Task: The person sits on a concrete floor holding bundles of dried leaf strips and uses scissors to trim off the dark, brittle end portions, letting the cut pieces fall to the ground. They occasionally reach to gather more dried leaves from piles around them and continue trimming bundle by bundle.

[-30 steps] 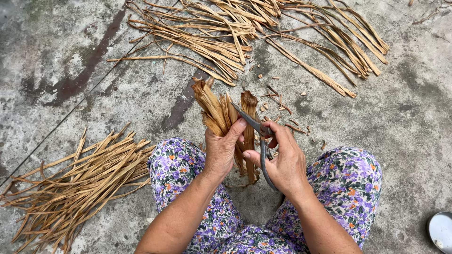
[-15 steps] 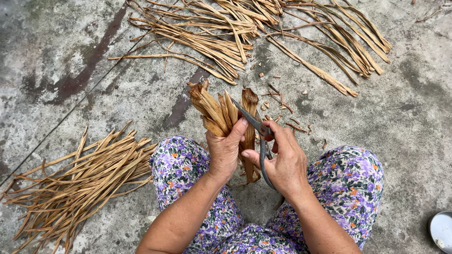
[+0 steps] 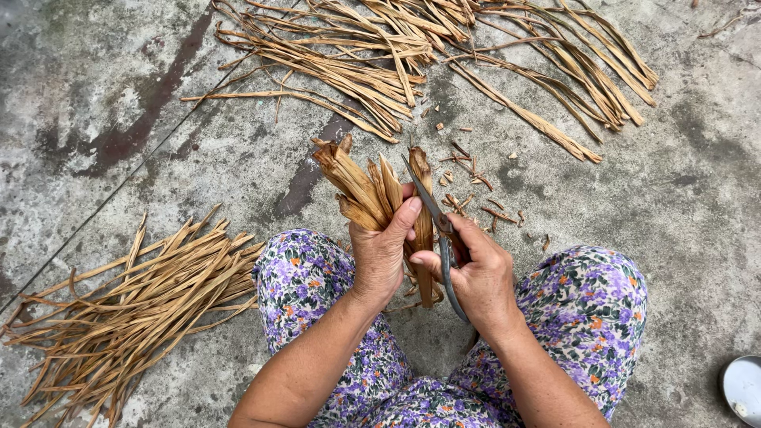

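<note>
- Dried leaf bundle [image 3: 372, 190]: a fistful of tan, papery strips held upright between the knees, upper ends splayed and ragged, lower ends hanging down past the hands.
- Surface: bare concrete floor [image 3: 682, 198], grey and mottled, with a dark reddish stain [image 3: 127, 135] at upper left and a thin seam running diagonally across it. No walls or furniture are in view.
- Containers: one pale round dish [image 3: 743, 387] at the lower right edge, only partly in frame; its contents cannot be made out.
- Left hand [image 3: 382, 252]: fingers clenched around the bundle's middle, thumb pressed up along the strips.
- Right hand [image 3: 476, 273]: fingers closed through the handles of dark metal scissors [image 3: 436, 218]; the blades point up and to the left, lying against the rightmost strip of the bundle. Whether the blades are parted is hard to tell from this angle.
- Loose pile [image 3: 131, 305]: long dried strips lying roughly parallel on the floor to the left of the knees.
- Far heap [image 3: 412, 47]: more long strips strewn across the top of the view, some crossing one another.
- Trimmings [image 3: 476, 186]: small brown scraps scattered on the floor just beyond the bundle.
- Clothing: floral trousers [image 3: 587, 305], purple and white with orange spots, covering both bent knees.
</note>
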